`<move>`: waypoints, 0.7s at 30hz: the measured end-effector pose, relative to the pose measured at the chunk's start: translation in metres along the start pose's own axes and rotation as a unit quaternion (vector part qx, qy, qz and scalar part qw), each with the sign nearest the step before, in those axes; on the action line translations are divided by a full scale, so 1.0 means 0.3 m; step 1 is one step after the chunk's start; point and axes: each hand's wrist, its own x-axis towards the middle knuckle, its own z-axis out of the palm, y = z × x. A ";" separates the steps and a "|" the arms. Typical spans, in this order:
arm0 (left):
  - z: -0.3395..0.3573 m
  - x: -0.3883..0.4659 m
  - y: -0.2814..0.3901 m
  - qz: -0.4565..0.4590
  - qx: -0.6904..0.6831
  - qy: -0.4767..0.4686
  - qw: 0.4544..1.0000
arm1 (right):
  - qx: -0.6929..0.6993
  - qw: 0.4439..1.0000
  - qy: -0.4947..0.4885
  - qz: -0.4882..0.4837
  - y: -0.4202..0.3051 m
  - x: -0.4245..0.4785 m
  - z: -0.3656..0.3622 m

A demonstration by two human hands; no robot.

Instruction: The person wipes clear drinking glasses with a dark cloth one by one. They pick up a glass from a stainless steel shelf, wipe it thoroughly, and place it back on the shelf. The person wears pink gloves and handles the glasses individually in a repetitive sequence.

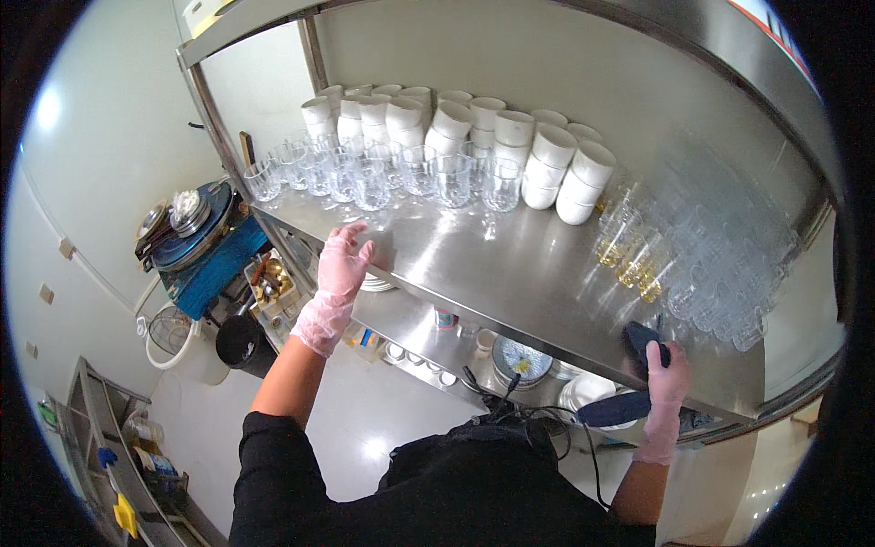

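My left hand (344, 269), in a pink disposable glove, is at the front edge of a stainless steel shelf (472, 253), fingers apart and holding nothing. Whether its fingertips touch the metal, I cannot tell. In my gloved right hand (670, 377) is a dark cloth (614, 410). Part of the cloth lies on the shelf top near the right end, and the rest hangs over the front edge. Clear drinking glasses (453, 181) stand in rows beyond my left hand. Amber-bottomed glasses (618, 249) and stacked clear glass mugs (724, 273) are beyond my right.
White cups (547, 164) are stacked along the shelf's back. A lower shelf (417, 335) carries patterned plates (521, 361) and white dishes (589, 390). On the left are a blue-covered stand (205, 263), a black bin (244, 345) and a white bucket (198, 355). Black cables (564, 431) hang before me.
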 end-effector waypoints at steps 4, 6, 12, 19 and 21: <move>-0.061 0.144 -0.173 -0.020 0.118 0.116 0.986 | -0.055 0.994 0.030 -0.088 -0.014 -0.017 -0.016; -0.102 0.234 -0.281 -0.051 0.177 0.150 0.971 | -0.028 0.998 0.021 -0.043 -0.008 -0.022 -0.010; -0.262 0.434 -0.506 -0.126 0.387 0.073 0.910 | -0.028 0.997 -0.015 0.065 0.005 -0.014 0.004; -0.312 0.569 -0.567 -0.140 0.398 0.016 0.907 | -0.046 0.989 -0.072 0.123 -0.104 0.011 -0.054; -0.298 0.592 -0.563 -0.170 0.404 0.010 0.899 | -0.091 0.991 -0.039 0.090 -0.059 0.001 -0.031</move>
